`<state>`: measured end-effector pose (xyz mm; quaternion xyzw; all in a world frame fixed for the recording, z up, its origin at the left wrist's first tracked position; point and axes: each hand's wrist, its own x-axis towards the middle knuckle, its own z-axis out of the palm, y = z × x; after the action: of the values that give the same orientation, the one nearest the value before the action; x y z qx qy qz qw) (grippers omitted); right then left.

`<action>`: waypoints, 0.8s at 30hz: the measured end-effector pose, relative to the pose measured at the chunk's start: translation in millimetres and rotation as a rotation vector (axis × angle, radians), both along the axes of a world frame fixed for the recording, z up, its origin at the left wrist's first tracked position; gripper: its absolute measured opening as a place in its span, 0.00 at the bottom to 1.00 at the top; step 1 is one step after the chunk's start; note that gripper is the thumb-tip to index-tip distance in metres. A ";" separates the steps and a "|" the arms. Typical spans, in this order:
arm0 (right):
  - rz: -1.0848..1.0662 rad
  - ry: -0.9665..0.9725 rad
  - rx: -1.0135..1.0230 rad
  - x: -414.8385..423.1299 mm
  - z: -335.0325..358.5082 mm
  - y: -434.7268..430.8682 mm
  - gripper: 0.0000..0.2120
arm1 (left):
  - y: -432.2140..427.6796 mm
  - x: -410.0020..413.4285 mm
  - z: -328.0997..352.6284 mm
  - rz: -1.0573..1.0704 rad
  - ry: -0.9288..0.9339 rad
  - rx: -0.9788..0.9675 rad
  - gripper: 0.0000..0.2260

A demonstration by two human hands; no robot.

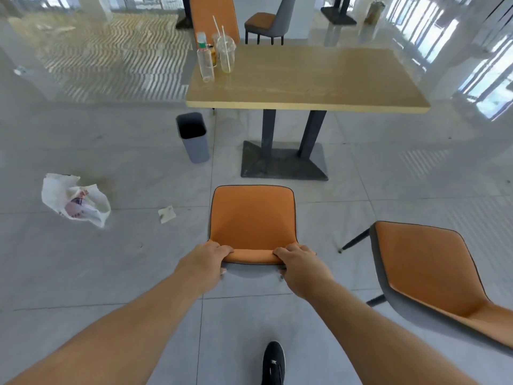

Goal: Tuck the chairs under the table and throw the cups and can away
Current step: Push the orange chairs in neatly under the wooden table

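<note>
Left hand: the left hand [206, 258] gripped the top edge of the near chair's backrest, fingers curled over the front and thumb tucked behind.
Right hand: the right hand [298, 262] clamped the same edge just to the right, fingers wrapped over the orange padding.
Near chair: the orange chair [252, 218] stood at lower centre of the frame, its seat facing the table and well short of it, not tucked under.
Second chair: another orange chair [427, 276] sat at lower right, angled away and apart from the table.
Table: the wooden table [319, 79] filled the upper centre, on dark legs and a flat base.
Cups: two clear plastic cups [226, 54] with straws stood at the table's upper left corner.
Bottle: a clear bottle [206, 62] stood just left of the cups; a can behind them could hardly be made out.
Bin: a grey bin [193, 137] stood on the floor below the table's left edge.
Floor litter: a white plastic bag [75, 204] lay at centre left, with a paper scrap [166, 214] to its right.
Shoe: a black shoe [273, 362] showed at the bottom edge.
</note>
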<state>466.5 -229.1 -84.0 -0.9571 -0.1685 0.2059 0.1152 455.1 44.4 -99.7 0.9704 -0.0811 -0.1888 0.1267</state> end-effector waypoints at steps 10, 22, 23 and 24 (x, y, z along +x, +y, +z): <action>-0.020 -0.016 0.005 167.4 -3.6 -3.5 0.17 | -7.4 161.4 -3.3 0.004 -0.033 -0.010 0.21; -0.139 -0.041 0.021 332.7 -9.1 30.6 0.17 | 22.3 340.2 -5.1 -0.027 -0.015 0.019 0.20; -0.150 -0.044 0.023 343.0 -10.0 32.7 0.18 | 23.5 351.1 -5.7 -0.025 -0.015 0.021 0.20; -0.160 -0.045 0.025 352.5 -10.8 34.8 0.18 | 24.2 361.1 -6.2 -0.021 -0.016 0.019 0.20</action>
<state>819.0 -194.4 -94.7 -0.9704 -0.0966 0.1722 0.1393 816.2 68.6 -105.8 0.9722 -0.0907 -0.1830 0.1147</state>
